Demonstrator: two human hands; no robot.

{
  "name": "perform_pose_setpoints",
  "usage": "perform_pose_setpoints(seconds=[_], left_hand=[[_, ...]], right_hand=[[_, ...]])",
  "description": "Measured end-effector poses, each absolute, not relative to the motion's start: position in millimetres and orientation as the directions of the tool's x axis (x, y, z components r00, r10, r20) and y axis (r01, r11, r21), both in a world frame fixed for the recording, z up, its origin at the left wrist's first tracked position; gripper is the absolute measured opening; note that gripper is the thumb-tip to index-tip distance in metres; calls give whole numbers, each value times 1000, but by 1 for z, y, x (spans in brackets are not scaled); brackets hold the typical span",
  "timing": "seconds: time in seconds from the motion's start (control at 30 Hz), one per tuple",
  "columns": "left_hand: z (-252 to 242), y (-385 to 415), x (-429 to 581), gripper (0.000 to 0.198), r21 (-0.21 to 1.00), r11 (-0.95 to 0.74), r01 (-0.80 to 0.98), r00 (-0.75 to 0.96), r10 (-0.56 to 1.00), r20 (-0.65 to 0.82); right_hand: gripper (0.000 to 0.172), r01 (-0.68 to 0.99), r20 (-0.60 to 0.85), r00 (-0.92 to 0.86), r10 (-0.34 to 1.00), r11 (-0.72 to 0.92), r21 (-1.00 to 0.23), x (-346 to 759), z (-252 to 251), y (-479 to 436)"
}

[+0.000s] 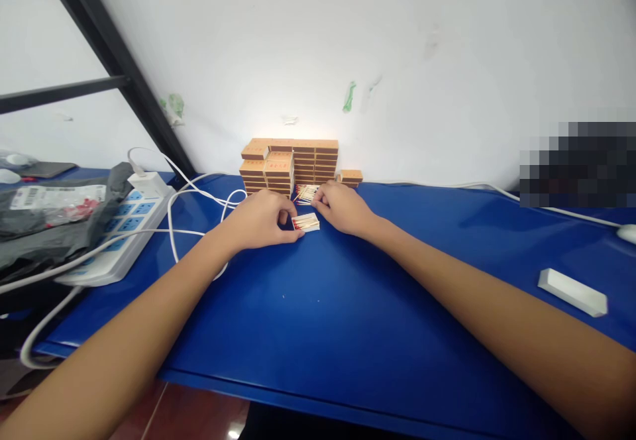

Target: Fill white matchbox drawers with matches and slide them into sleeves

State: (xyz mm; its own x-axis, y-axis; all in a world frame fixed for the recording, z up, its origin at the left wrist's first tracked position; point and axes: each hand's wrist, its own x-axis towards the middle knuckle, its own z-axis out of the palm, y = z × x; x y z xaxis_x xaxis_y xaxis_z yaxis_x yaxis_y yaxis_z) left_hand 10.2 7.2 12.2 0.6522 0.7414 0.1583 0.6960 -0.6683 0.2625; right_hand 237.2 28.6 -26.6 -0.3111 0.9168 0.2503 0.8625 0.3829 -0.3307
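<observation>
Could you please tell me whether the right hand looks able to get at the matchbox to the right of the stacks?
Probably yes: the matchbox sits just beyond the right hand, and nothing seems to stand between them, though its fingers are at the loose matches.

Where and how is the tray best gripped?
Probably the tray is best pinched across its long walls near the left end, coming from the left, where the left hand is: it runs lengthwise left to right, and matches lie in its open top.
</observation>
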Motion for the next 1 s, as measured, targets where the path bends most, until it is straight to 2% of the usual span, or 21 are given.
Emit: perform_pose_setpoints(seconds=[0.2, 0.43, 0.5, 0.57, 0.7, 0.83, 1.0], left_hand=[[13, 8, 10, 28, 240, -654, 718, 635, 756, 161], [13, 8, 10, 29, 218, -645, 732, 621, 764, 176], [13, 7, 10, 28, 225, -648, 727, 625, 761, 173], [13, 7, 10, 27, 227, -652, 724, 629, 758, 172], [12, 7, 11, 28, 242, -652, 718, 634, 757, 160], [13, 6, 12, 27, 252, -650, 717, 634, 758, 150], [14, 7, 12, 25, 251, -666, 702, 648, 744, 161]], right_hand=[[18, 860, 177, -378, 909, 415, -298, 249, -5, 29], [16, 755, 52, -553, 832, 526, -392, 251, 20, 18], [15, 737, 69, -568, 820, 544, -401, 246, 17, 15], [14, 727, 147, -528, 836, 535, -430, 240, 10, 16], [11, 791, 325, -277, 904, 407, -457, 235, -14, 26], [7, 806, 335, -266, 904, 399, -437, 233, -29, 33], [11, 829, 305, -286, 909, 394, -397, 232, -26, 31]])
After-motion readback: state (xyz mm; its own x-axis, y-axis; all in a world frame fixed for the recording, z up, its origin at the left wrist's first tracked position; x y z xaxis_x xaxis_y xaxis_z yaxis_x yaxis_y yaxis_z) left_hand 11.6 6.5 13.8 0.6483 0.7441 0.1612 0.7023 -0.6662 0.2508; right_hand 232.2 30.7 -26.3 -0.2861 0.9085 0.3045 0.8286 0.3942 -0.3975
